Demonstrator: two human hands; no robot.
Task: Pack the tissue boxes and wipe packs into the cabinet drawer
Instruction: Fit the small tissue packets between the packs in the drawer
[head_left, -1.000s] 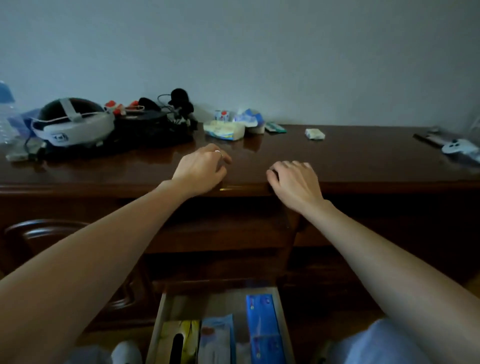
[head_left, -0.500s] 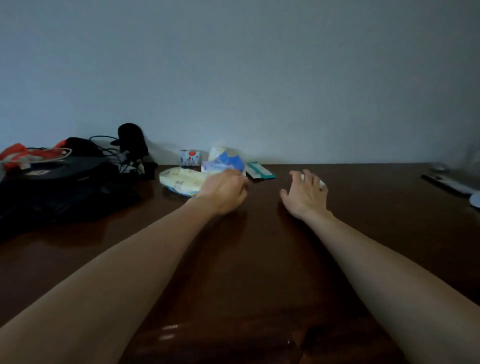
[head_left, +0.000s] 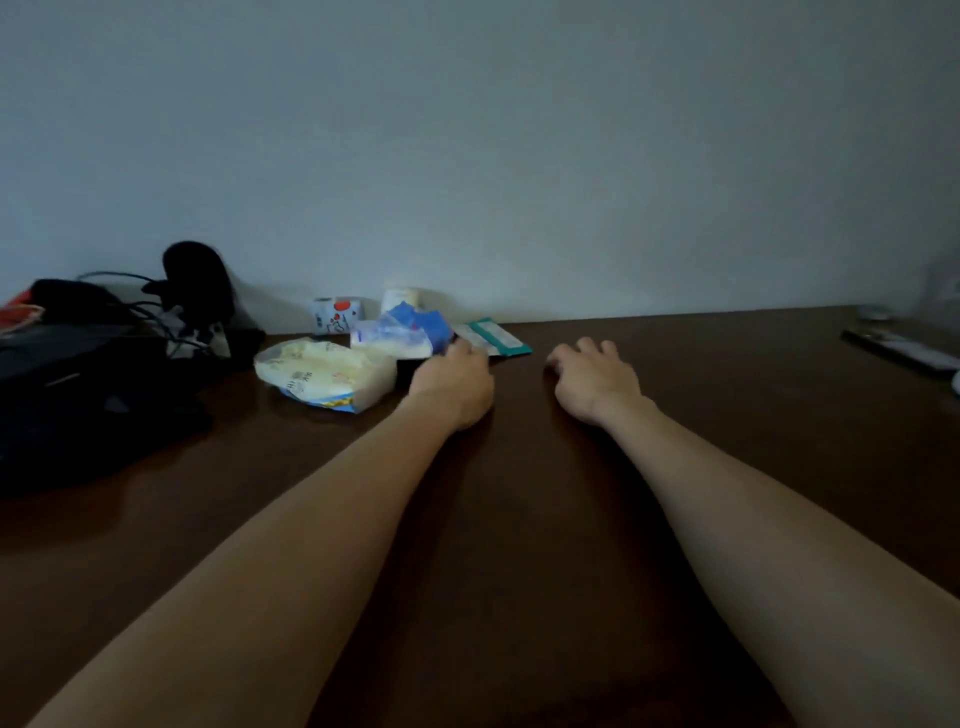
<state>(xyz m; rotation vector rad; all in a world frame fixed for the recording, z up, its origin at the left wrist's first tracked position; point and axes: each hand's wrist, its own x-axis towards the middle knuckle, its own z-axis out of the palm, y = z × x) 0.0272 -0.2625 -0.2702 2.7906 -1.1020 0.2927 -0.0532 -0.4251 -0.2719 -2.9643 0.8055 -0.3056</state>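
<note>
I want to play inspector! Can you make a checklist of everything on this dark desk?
Surface: dark glossy wooden top, mostly bare in front.
Job's things: yellow-white tissue pack; blue-white wipe pack; teal flat pack; small printed pack by the wall.
Clutter: black bag, black round object, remote-like object.
Grippers: left hand touching the blue-white wipe pack; right hand palm down, what is under it is hidden.
Cables: dark cables over the bag.
Surroundings: plain pale wall.

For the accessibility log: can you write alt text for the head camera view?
Two bare arms reach across a dark wooden cabinet top; the left hand touches a blue and white pack, the right hand rests palm down. A yellowish pack lies left of them.
</note>
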